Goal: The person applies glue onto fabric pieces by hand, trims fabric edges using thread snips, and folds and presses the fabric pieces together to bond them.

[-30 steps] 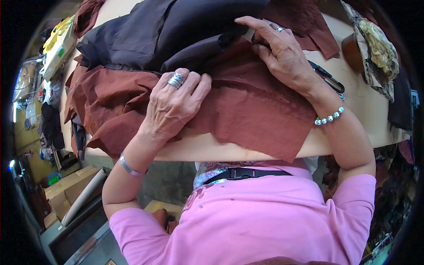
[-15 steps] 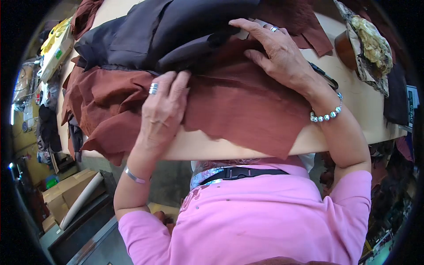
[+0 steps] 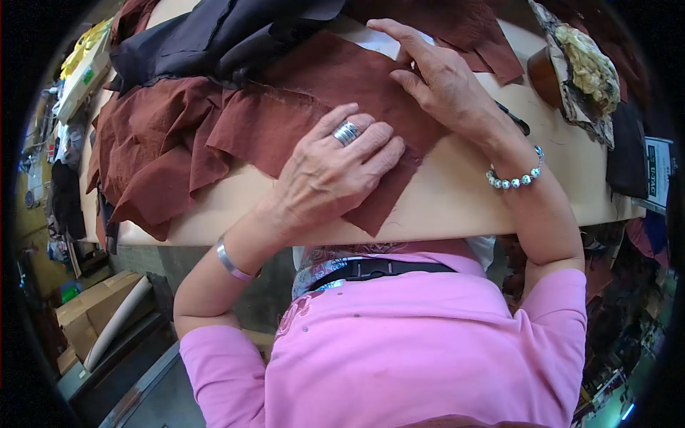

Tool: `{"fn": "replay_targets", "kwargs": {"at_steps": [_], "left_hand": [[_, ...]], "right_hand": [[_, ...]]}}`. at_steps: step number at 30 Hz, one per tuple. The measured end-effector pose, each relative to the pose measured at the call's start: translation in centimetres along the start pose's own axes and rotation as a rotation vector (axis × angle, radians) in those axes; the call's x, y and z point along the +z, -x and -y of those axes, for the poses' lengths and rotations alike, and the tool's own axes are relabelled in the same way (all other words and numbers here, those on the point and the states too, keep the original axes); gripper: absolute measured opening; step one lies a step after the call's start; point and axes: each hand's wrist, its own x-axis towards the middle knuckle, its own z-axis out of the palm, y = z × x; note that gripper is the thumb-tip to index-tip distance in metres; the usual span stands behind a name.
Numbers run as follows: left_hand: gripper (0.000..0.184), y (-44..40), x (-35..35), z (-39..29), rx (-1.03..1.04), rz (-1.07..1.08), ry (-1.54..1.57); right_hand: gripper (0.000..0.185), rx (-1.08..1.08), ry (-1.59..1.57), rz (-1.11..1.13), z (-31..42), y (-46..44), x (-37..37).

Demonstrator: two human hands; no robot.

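Observation:
A piece of reddish-brown cloth (image 3: pixel 271 132) with frayed edges lies on the pale table, its near corner pointing towards me. My left hand (image 3: pixel 335 164), with a wide silver ring, rests palm down across this cloth, fingers slightly bent and apart; their undersides are hidden. To the right, my right hand (image 3: pixel 446 89) hovers over or touches the cloth's far right edge, index finger stretched out and thumb apart. Beyond the left hand sits a heap of dark, nearly black cloth (image 3: pixel 214 43). Something white (image 3: pixel 367 37) shows beside the right fingertips.
Crumpled brown cloth (image 3: pixel 153 153) is heaped on the left of the table (image 3: pixel 235 214). More brown pieces (image 3: pixel 471 32) lie at the back. On the right stand a brown round container (image 3: pixel 546 77) and a yellowish crumpled bundle (image 3: pixel 589 68). A dark object (image 3: pixel 514 118) lies by my right wrist.
My left hand has moved right across the brown cloth, whose right part is now turned and drawn in. The dark cloth has shifted up and left. My right hand stays nearly in place.

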Motion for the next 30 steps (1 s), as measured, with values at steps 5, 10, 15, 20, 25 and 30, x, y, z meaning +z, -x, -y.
{"fn": "replay_targets", "kwargs": {"at_steps": [5,10,15,20,25,30], "left_hand": [[0.032,0.8,1.1,-0.1,-0.105,-0.064,0.058],[0.030,0.9,1.2,-0.3,-0.081,-0.014,0.089],[0.028,0.8,1.3,-0.4,-0.086,-0.009,0.133],[0.028,1.1,1.6,-0.1,-0.036,-0.003,0.127],[0.030,1.4,1.1,-0.3,0.001,0.017,0.055],[0.035,1.5,0.6,-0.2,0.095,0.080,-0.065]], "right_hand": [[0.063,0.106,0.141,0.198,1.4,0.6,-1.5],[0.064,0.113,0.091,0.173,0.9,0.7,-1.5],[0.060,0.245,0.066,0.285,3.5,1.9,-3.2],[0.057,0.007,0.031,0.114,1.5,3.9,-2.1],[0.057,-0.021,-0.057,0.059,1.2,4.0,-1.8],[0.057,-0.009,-0.102,0.057,1.0,4.0,-1.8]]}}
